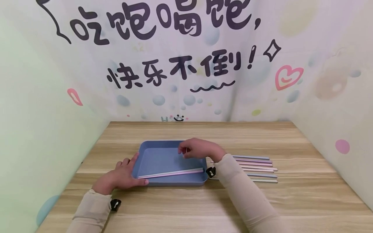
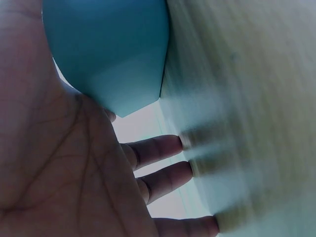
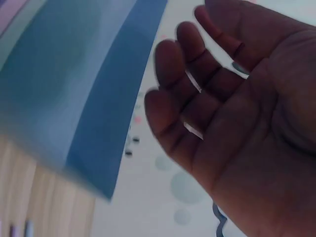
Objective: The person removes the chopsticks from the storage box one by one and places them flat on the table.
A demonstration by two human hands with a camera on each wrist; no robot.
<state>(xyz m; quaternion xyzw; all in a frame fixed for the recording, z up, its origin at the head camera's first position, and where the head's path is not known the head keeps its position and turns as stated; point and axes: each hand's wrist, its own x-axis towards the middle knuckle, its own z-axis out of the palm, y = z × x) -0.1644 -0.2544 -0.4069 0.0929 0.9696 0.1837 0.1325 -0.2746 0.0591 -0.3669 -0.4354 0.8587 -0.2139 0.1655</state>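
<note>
A shallow blue rectangular tray (image 1: 163,156) lies on the table. Two pale chopsticks (image 1: 172,173), with pinkish and whitish tones, lie slantwise inside it along the near side. My left hand (image 1: 123,174) is spread around the tray's near left corner, thumb at the front wall and index finger along the left side. In the left wrist view, several fingertips (image 2: 170,143) rest on the table beside the tray's wall. My right hand (image 1: 199,149) hovers over the tray's far right part, fingers loosely bent. Nothing shows between those fingers in the right wrist view.
Several chopsticks (image 1: 262,169) in grey, purple, pink and pale green lie side by side on the wooden table (image 1: 306,194), right of the tray, partly hidden by my right forearm. A printed curtain (image 1: 145,100) hangs behind the table; walls stand at both sides.
</note>
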